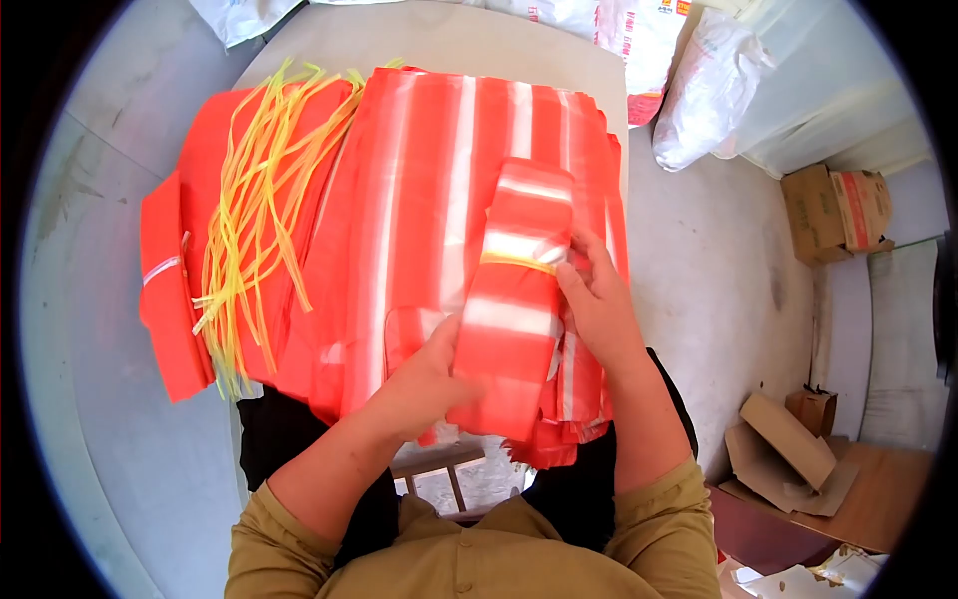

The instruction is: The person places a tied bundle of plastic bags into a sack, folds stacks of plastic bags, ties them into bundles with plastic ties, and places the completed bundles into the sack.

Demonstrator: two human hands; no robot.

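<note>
The bench [429, 35] shows past the far edge of the striped stack [429, 180], which nearly meets the bench's right edge, with floor [718, 270] beyond; out there are a white sack [709, 90] and a box [838, 215], contents hidden. Over the stack's right part, the red bundle [514, 319] lies between two grips: the left hand [424, 384] grasps its left edge, thumb across the front, and the right hand [599, 309] pinches its right edge, at the yellow band [514, 261].
</note>
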